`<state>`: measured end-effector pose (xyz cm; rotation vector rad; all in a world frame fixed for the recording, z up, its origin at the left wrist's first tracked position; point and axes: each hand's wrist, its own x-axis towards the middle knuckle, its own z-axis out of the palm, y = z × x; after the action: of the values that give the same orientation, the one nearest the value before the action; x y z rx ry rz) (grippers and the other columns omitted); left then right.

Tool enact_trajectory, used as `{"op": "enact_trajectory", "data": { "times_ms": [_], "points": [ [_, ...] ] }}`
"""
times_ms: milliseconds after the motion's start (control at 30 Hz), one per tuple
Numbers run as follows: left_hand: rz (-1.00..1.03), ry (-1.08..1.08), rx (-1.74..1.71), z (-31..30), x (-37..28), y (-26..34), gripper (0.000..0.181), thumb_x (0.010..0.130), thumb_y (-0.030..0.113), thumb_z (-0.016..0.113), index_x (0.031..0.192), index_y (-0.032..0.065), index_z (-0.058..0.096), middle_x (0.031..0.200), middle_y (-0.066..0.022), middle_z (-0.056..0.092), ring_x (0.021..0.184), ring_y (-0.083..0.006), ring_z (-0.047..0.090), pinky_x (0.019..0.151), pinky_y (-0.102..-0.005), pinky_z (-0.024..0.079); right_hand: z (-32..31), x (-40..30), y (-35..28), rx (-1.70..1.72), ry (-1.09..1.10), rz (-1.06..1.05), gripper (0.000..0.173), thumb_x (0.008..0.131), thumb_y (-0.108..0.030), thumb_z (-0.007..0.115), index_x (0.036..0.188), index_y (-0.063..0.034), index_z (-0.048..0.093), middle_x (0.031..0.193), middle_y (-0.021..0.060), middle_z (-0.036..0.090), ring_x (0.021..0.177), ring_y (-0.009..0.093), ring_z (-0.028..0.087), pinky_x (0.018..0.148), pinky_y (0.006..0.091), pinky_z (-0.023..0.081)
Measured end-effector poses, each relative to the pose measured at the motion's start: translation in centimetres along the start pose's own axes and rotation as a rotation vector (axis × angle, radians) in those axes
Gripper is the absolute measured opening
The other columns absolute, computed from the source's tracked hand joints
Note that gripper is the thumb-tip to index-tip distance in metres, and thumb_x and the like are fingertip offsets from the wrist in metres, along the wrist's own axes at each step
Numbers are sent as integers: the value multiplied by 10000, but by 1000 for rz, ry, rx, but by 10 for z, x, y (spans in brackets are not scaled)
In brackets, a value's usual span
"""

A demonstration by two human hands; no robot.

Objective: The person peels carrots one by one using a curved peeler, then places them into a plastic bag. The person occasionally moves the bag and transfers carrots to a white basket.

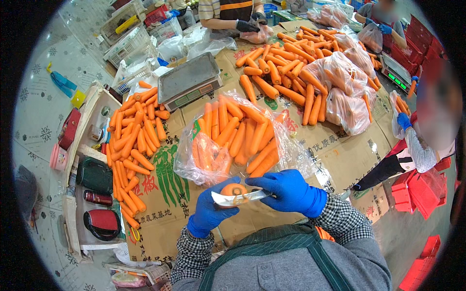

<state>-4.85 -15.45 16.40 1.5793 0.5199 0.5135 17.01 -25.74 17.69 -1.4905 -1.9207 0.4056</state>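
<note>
My left hand (211, 214), in a blue glove, grips a carrot (234, 190) whose round end faces up at me. My right hand (291, 191), gloved alike, holds a knife; its shiny blade (259, 195) lies across the carrot just below that end. Orange bits cling to the blade, and the handle is mostly hidden in my fingers. Just beyond both hands, a clear plastic bag (184, 165) lies open around several carrots (236, 138). I cannot tell whether the blade is cutting into the carrot.
Loose carrots (133, 134) lie at left, with another heap (291, 62) at far right beside filled bags (344, 105). A weighing scale (191, 80) stands behind the open bag. Co-workers' gloved hands (247, 26) handle bags across the cardboard-covered table (233, 232). Red crates (418, 189) stand at right.
</note>
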Motion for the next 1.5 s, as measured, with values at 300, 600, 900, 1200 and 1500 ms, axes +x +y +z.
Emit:
{"op": "enact_trajectory", "data": {
  "times_ms": [300,600,900,1200,1500],
  "points": [
    [3,-77,97,-4,-7,0,621,699,70,765,1247,-16,486,1177,-121,566,1032,-179,563,912,-330,453,21,4,22,47,-54,134,356,807,-247,600,1138,-118,588,802,97,610,601,251,595,521,340,469],
    [-257,556,-771,-104,20,-87,418,935,374,456,1164,25,485,1000,-97,577,848,-217,578,785,-338,489,25,5,67,757,-5,826,285,875,-250,564,1102,-88,623,735,30,564,567,89,509,473,206,408],
    [269,729,-436,-289,67,-20,361,938,207,457,1266,56,449,1075,-121,578,940,-229,589,865,-342,480,30,24,102,643,207,761,330,833,-229,630,1108,-47,612,810,44,595,662,111,550,546,240,455],
    [-258,390,-475,-61,55,-60,330,909,273,510,1118,28,581,919,-61,613,805,-156,585,713,-280,479,73,68,114,-115,7,599,613,775,-426,662,1300,-174,470,926,155,639,823,281,635,714,375,506],
    [-426,165,-902,-3,54,-90,415,933,269,464,1257,8,456,1106,-150,575,950,-214,593,806,-312,489,96,7,58,682,110,393,467,791,-181,700,1215,-64,543,1091,71,619,966,111,562,850,260,454]
  ]
}}
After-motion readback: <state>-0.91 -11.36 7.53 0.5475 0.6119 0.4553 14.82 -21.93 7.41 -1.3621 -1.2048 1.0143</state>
